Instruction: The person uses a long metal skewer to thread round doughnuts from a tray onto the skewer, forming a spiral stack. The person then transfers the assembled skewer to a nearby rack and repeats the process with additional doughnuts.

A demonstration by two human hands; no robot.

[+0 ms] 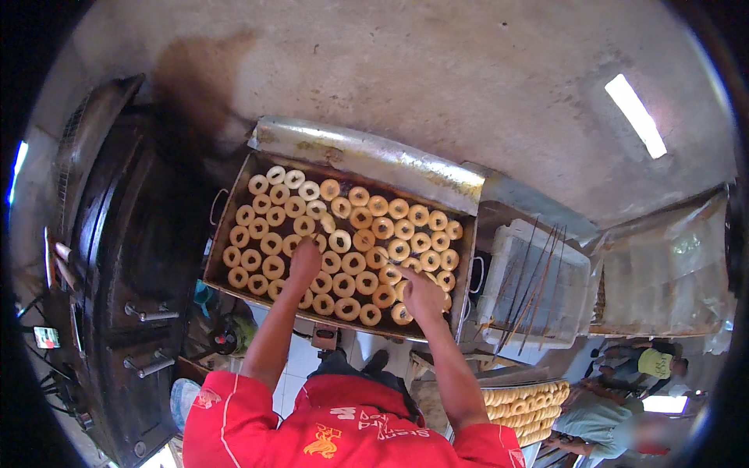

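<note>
Our left hand and right hand reach into a frying tray packed with dough rings. Each grip is closed over a ring, though the fingers are hidden. We should lift gently, clear of the oil. More rings spread toward twelve o'clock.

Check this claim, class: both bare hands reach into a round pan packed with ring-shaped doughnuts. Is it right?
Not quite. The head view shows a rectangular pan, not a round one. The rest holds: the left hand and right hand reach in among the ring-shaped doughnuts.
</note>
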